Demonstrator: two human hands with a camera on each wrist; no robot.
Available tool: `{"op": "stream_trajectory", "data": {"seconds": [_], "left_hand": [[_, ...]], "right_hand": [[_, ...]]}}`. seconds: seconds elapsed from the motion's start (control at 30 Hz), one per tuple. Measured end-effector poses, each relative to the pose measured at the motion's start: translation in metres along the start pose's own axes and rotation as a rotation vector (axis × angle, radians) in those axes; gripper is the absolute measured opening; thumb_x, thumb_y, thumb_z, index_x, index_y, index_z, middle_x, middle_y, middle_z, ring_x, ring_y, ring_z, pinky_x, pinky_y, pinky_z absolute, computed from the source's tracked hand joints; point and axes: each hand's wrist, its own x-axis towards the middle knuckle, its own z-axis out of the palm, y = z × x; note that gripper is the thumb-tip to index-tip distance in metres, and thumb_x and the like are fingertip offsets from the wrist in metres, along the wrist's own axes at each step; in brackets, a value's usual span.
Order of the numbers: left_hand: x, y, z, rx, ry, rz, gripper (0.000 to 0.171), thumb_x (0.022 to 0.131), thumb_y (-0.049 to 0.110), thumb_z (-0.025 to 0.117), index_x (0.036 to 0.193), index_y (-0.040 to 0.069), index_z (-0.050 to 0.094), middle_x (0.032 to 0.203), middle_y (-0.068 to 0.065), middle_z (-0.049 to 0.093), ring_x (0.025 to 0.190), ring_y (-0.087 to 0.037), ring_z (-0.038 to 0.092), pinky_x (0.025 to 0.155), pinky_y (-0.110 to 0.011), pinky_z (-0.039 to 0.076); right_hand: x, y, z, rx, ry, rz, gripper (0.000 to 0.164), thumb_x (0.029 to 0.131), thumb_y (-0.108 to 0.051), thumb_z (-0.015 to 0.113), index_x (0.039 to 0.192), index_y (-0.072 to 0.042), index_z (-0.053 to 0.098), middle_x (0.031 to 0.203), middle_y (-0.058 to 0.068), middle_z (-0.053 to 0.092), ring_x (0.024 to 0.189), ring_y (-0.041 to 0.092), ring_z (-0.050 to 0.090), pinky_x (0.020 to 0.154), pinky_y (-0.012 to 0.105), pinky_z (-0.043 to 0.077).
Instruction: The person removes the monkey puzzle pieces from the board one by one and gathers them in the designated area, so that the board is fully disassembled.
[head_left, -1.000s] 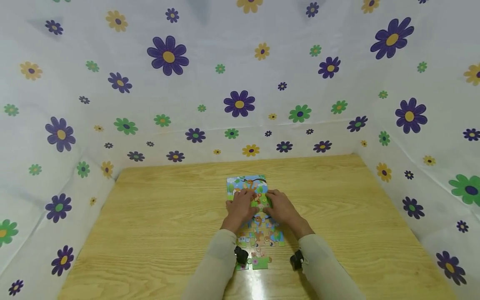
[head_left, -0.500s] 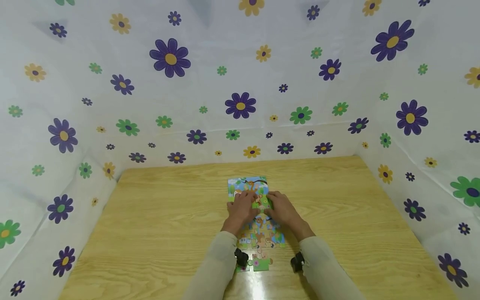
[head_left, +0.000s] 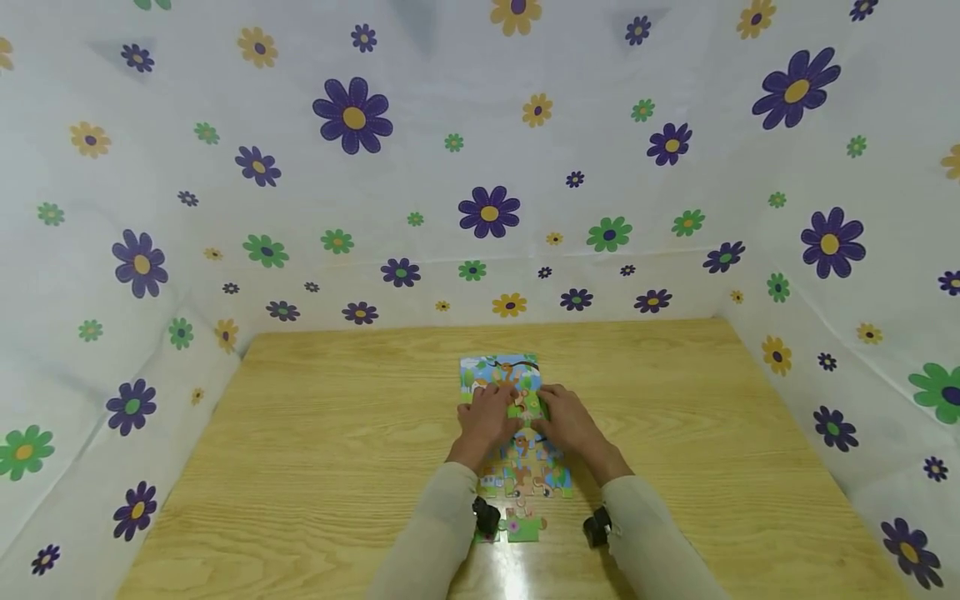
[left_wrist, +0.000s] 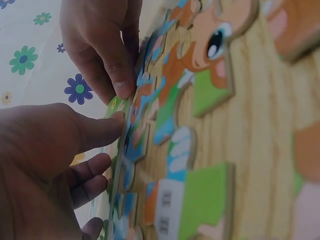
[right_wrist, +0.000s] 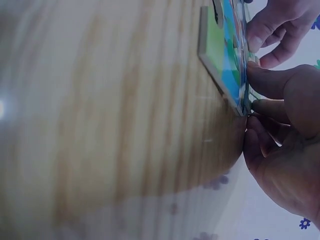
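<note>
A colourful cartoon jigsaw puzzle (head_left: 517,482) of interlocking pieces lies in the middle of the table. Directly beyond it is a picture panel (head_left: 498,368) with a similar scene. My left hand (head_left: 486,421) spans the panel's near part, its thumb and index finger spread over the green area and its other fingers by the left edge. Opposite, my right hand (head_left: 572,425) touches the right edge with index finger and thumb apart. In the left wrist view the fingertips meet the surface beyond the puzzle pieces (left_wrist: 210,195). My palms hide part of the picture.
Green pieces (head_left: 523,529) lie at the puzzle's near end, partly behind the left wrist's black camera (head_left: 487,517). Another camera (head_left: 597,527) sits on the right wrist. A flower-printed sheet (head_left: 420,167) walls the wooden table (head_left: 337,433) at the back and sides.
The head view has shifted slightly, so everything sits a little further right in it. Both hands stay at the same place on the panel, with only slight finger movement.
</note>
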Motion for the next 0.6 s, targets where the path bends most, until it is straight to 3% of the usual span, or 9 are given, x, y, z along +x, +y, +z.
{"op": "stream_trajectory", "data": {"seconds": [0.3, 0.43, 0.6], "left_hand": [[0.004, 0.000, 0.004, -0.174, 0.031, 0.036, 0.022, 0.092, 0.026, 0.065, 0.111, 0.021, 0.054, 0.083, 0.010, 0.058, 0.088, -0.016, 0.056, 0.088, -0.055, 0.033], [0.000, -0.005, 0.001, -0.195, 0.061, 0.034, 0.017, 0.096, 0.030, 0.059, 0.110, 0.020, 0.056, 0.080, 0.010, 0.063, 0.082, -0.014, 0.061, 0.091, -0.058, 0.036], [-0.011, -0.013, -0.006, -0.258, 0.067, 0.058, 0.009, 0.099, 0.030, 0.054, 0.100, 0.021, 0.057, 0.087, 0.008, 0.066, 0.086, -0.013, 0.061, 0.090, -0.060, 0.036]], "right_hand": [[0.000, 0.001, 0.000, 0.009, 0.001, 0.008, 0.060, 0.090, -0.024, 0.069, 0.137, 0.007, 0.048, 0.145, 0.020, 0.043, 0.132, 0.040, 0.043, 0.108, 0.049, 0.038], [0.000, 0.002, 0.000, 0.009, -0.005, 0.004, 0.060, 0.091, -0.026, 0.068, 0.138, 0.005, 0.048, 0.146, 0.020, 0.043, 0.134, 0.040, 0.042, 0.109, 0.050, 0.037], [0.000, 0.000, 0.000, 0.004, -0.017, 0.010, 0.060, 0.091, -0.026, 0.068, 0.139, 0.005, 0.048, 0.147, 0.019, 0.042, 0.134, 0.040, 0.042, 0.109, 0.049, 0.036]]}}
